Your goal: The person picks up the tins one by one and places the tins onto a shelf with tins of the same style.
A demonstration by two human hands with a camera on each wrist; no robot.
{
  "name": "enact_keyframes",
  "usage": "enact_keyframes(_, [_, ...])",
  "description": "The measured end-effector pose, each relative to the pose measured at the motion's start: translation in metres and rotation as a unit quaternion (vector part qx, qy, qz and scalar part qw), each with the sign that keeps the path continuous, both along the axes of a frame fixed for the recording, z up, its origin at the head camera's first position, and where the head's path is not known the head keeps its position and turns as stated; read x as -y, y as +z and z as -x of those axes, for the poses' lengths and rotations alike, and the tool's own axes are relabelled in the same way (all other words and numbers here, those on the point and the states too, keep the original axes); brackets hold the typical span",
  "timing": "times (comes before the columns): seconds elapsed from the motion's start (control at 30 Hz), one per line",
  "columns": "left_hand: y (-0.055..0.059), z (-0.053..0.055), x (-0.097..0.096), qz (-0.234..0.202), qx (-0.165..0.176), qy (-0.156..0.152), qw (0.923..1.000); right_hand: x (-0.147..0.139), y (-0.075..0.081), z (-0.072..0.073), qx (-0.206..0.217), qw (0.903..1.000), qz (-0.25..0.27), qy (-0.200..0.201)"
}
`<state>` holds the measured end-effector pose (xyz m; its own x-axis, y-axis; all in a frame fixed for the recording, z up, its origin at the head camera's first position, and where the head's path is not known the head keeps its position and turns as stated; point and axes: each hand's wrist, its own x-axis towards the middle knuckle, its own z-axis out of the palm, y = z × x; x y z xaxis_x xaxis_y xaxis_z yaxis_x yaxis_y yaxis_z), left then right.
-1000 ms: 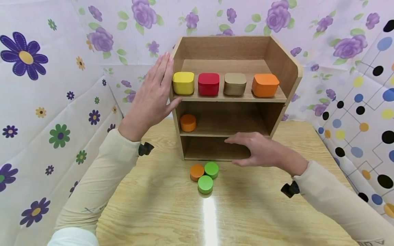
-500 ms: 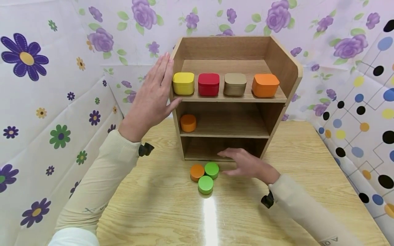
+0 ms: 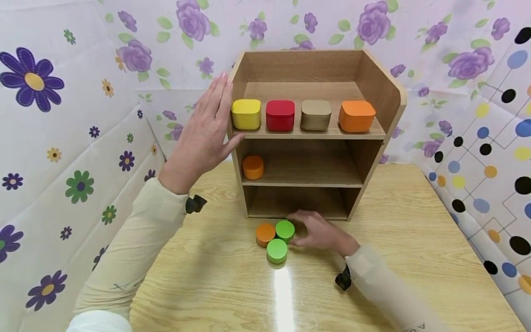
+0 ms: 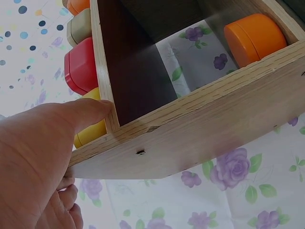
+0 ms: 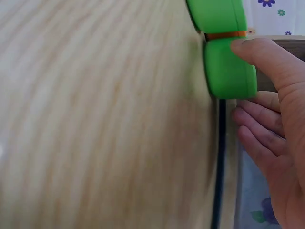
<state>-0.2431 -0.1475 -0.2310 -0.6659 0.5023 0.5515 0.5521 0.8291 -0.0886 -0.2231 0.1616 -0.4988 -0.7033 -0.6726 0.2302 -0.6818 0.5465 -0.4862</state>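
My left hand [image 3: 202, 127] lies along the left side of a small wooden shelf [image 3: 304, 182], its fingers straight. In the left wrist view its thumb [image 4: 81, 112] rests at the panel's front edge, beside a yellow box [image 4: 93, 131]. On the table before the shelf, two green round boxes and an orange round box [image 3: 265, 234] stand close together. My right hand [image 3: 318, 232] is around the right side of the rear green round box [image 3: 285, 229], fingers and thumb apart. Its thumb tip overlaps that box [image 5: 229, 74] in the right wrist view. The front green round box [image 3: 277, 250] is close by.
On the top shelf stand yellow [image 3: 246, 114], red [image 3: 280, 115], khaki [image 3: 316, 115] and orange [image 3: 356, 116] squarish boxes. Another orange round box [image 3: 252, 167] sits at the middle shelf's left end. Patterned cloth walls [image 3: 83, 138] surround the wooden table [image 3: 207, 286].
My right hand has moved down and left from before the lower shelves to the rear green round box. The left hand has stayed at the shelf's side.
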Motion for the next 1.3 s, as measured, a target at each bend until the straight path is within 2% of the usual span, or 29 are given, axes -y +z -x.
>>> enact_keyframes(0.2, [-0.001,0.000,0.001,-0.005,0.000,-0.006,1.0000,0.006,-0.010,0.001,0.011,0.9999,0.011,-0.006])
enact_keyframes(0.4, [-0.001,0.000,0.000,-0.006,-0.001,-0.005,1.0000,0.009,-0.012,0.001,0.017,0.9997,0.014,-0.014])
enact_keyframes(0.63, [0.000,0.001,-0.001,-0.005,0.001,-0.002,1.0000,0.009,-0.016,0.004,0.045,0.9983,0.019,-0.031])
enact_keyframes(0.77, [-0.001,0.000,-0.001,-0.006,0.004,-0.001,1.0000,0.009,-0.017,0.005,0.042,0.9983,0.016,-0.035])
enact_keyframes(1.0, [-0.001,0.000,-0.001,-0.006,0.004,-0.003,1.0000,0.007,-0.010,0.004,0.054,0.9976,0.017,-0.040])
enact_keyframes(1.3, [-0.001,0.000,-0.001,-0.010,0.002,-0.007,0.9999,0.002,0.004,-0.003,0.042,0.9984,0.016,-0.034])
